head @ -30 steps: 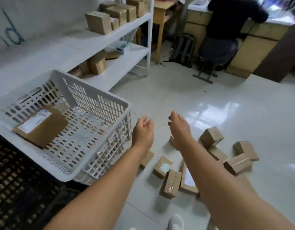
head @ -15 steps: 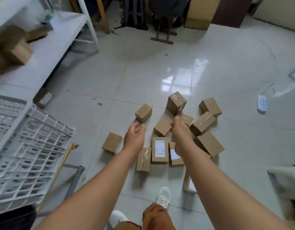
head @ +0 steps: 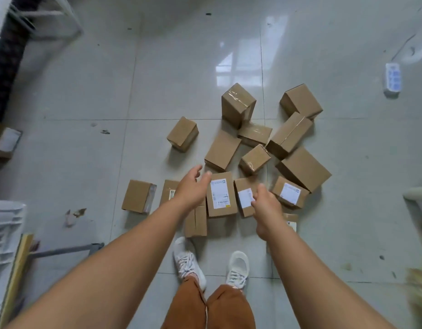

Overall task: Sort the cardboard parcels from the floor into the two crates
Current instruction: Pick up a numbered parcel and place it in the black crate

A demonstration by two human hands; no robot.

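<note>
Several brown cardboard parcels lie scattered on the pale tiled floor in front of my feet. A labelled parcel [head: 220,194] lies flat between my hands, and a smaller labelled parcel [head: 244,198] lies beside it. My left hand [head: 193,188] hovers over the parcels with fingers spread and relaxed, holding nothing. My right hand [head: 264,205] hangs above the smaller labelled parcel, fingers loosely curled downward, empty. The white crate [head: 6,231] shows only as a corner at the left edge.
My white shoes [head: 188,264] stand just behind the parcels. A lone parcel [head: 138,195] lies to the left, and a flat box [head: 6,142] sits at the far left. A white power strip [head: 392,79] lies at the upper right. A white shelf leg [head: 70,17] stands upper left.
My view has swung from the crate and shelves down to the floor. Both hands have dropped closer to the labelled parcels, and my left fingers have spread.
</note>
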